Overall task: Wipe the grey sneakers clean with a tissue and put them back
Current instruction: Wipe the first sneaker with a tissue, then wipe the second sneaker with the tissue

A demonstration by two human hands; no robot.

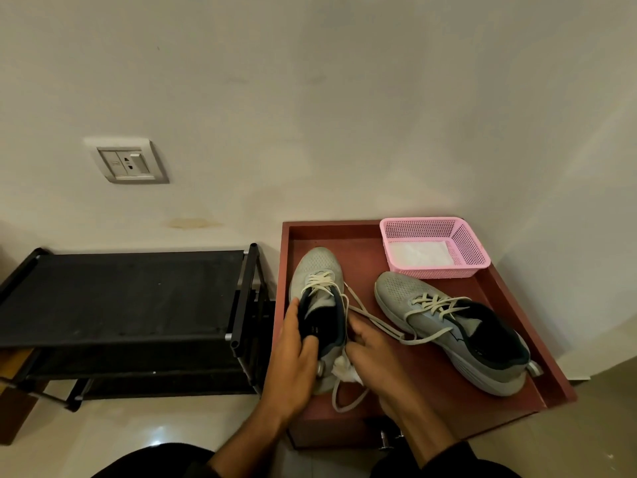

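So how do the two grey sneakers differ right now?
The left sneaker is gripped by the left hand while the right hand presses a tissue to its heel; the right sneaker lies untouched, angled toward the pink basket. Both have loose laces.

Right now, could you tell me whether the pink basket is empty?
Not empty: white tissue lies flat on the bottom of the pink basket.

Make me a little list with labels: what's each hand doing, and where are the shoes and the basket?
left hand: grips the heel collar of the left sneaker
right hand: holds a crumpled tissue against that sneaker's heel
other sneaker: lying on the red tray, untouched
pink basket: at the tray's back corner, white tissues inside
shoe rack: black, left of the tray
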